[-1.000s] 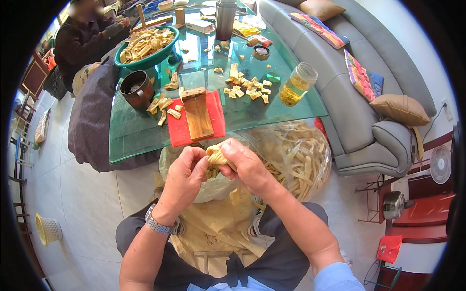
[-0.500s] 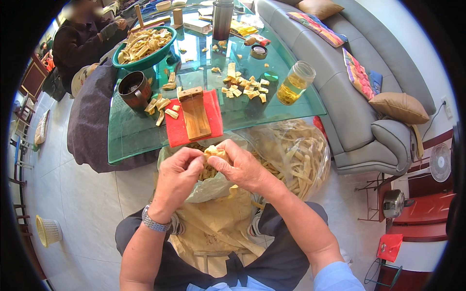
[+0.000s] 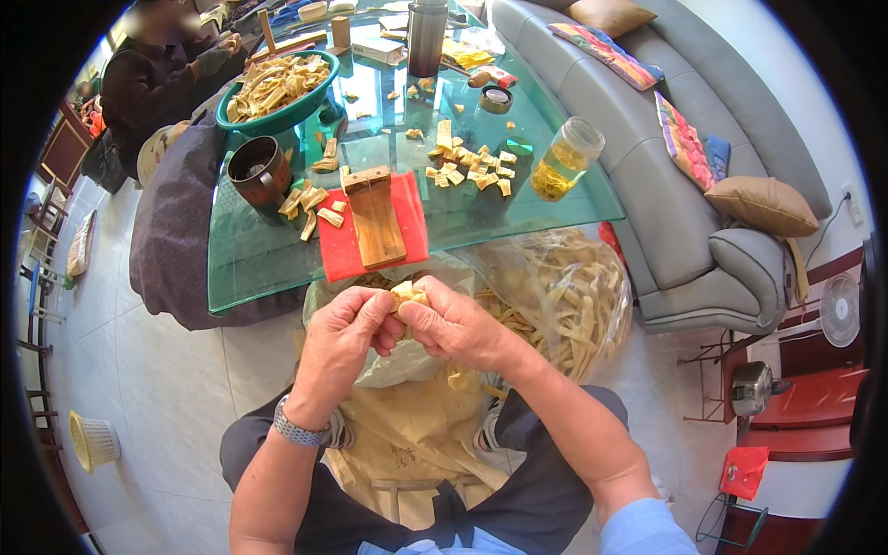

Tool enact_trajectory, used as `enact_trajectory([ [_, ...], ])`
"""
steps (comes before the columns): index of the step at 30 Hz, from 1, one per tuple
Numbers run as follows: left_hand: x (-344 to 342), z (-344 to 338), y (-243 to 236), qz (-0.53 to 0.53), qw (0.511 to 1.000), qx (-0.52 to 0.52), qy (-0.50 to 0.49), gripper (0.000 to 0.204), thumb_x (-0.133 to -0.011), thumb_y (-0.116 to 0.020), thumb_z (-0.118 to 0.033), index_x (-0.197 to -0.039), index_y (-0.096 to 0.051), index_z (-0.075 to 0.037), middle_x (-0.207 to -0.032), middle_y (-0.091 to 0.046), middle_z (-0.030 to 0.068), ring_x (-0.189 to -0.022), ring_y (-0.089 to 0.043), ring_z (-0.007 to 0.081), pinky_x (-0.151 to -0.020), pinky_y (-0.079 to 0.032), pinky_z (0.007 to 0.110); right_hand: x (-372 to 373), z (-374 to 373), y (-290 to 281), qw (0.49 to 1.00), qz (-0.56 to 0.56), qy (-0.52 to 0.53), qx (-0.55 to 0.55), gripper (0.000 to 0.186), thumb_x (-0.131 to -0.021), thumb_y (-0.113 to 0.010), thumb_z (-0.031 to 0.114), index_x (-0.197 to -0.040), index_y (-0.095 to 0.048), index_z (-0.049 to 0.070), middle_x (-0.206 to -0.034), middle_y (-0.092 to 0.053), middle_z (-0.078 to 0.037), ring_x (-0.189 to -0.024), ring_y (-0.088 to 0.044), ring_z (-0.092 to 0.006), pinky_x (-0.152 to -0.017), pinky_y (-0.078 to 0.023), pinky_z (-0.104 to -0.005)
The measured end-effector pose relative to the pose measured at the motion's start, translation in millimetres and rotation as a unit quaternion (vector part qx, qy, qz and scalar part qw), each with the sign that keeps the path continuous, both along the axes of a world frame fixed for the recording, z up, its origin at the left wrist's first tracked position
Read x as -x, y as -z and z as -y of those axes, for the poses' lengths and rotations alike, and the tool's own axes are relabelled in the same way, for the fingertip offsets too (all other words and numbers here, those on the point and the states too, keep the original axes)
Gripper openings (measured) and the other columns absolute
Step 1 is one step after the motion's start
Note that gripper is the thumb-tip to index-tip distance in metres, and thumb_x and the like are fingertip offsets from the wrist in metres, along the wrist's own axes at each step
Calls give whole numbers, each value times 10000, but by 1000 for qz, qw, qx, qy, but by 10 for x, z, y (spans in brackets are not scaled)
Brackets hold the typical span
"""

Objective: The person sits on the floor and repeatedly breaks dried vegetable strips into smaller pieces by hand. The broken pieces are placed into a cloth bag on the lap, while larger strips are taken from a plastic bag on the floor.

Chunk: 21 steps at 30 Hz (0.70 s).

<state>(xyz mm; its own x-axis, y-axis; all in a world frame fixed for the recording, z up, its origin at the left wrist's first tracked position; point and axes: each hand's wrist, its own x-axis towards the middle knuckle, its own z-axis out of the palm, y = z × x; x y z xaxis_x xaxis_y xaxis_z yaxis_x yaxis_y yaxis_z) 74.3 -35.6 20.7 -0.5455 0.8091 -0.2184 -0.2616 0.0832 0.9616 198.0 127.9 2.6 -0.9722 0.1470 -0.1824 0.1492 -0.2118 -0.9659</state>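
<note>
Over an open plastic bag (image 3: 375, 370), my left hand (image 3: 347, 326) and my right hand (image 3: 455, 322) meet with their fingers closed on one small, pale yellow folded strip (image 3: 408, 293). Thumb and forefinger of each hand pinch it; its lower part is hidden by the fingers. Just beyond, a wooden block with a crosspiece (image 3: 379, 231) lies on a red cloth (image 3: 340, 259) at the table's near edge. Cut yellowish pieces (image 3: 481, 165) are scattered to the right of the block. More curled pieces (image 3: 310, 199) lie to its left.
On the glass table (image 3: 250, 268) stand a dark mug (image 3: 259, 176), a green basin (image 3: 319, 97) heaped with strips, a jar of yellow liquid (image 3: 566, 159) and a tall flask (image 3: 426, 42). A clear bag of strips (image 3: 583, 305) sits right, beside a grey sofa (image 3: 684, 250). A person (image 3: 153, 83) sits far left.
My left hand has shifted slightly right, closer to my right hand, and its fingers have curled in more. The folded strip stays held between both hands.
</note>
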Motion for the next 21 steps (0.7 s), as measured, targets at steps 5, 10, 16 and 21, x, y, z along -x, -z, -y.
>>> enact_trajectory([
  [5, 173, 124, -62, 0, 998, -10, -60, 218, -1072, -616, -219, -998, -653, -17, -778, -641, 23, -655, -600, 103, -609, -497, 248, -22, -90, -163, 994, 11, 31, -106, 394, -1078, -573, 452, -1072, -604, 59, -835, -590, 24, -728, -520, -63, -639, -453, -267],
  [10, 285, 211, -15, -14, 999, 4, -33, 200, -1066, -626, -218, -1020, -643, -25, -796, -646, 25, -684, -609, 114, -656, -500, 254, -60, -138, -161, 990, 28, -6, -140, 236, -1063, -646, 300, -1015, -634, 69, -778, -528, 77, -720, -448, -30, -631, -392, -231],
  [16, 193, 170, -49, -354, 935, -5, 18, 221, -986, -695, -93, -1190, -645, -25, -1033, -695, 67, -957, -675, 198, -849, -529, 315, -6, -12, -127, 988, 7, 23, -150, 192, -1051, -668, 236, -1022, -697, 48, -804, -588, 68, -754, -480, -27, -664, -424, -234],
  [21, 73, 159, 74, -542, 833, 31, 107, 344, -893, -699, -30, -1232, -638, -42, -1063, -691, 140, -1023, -655, 332, -900, -502, 423, 15, 90, -36, 972, -10, 31, -231, 217, -1006, -695, 242, -1032, -711, 27, -818, -689, -74, -766, -623, -131, -720, -522, -309],
])
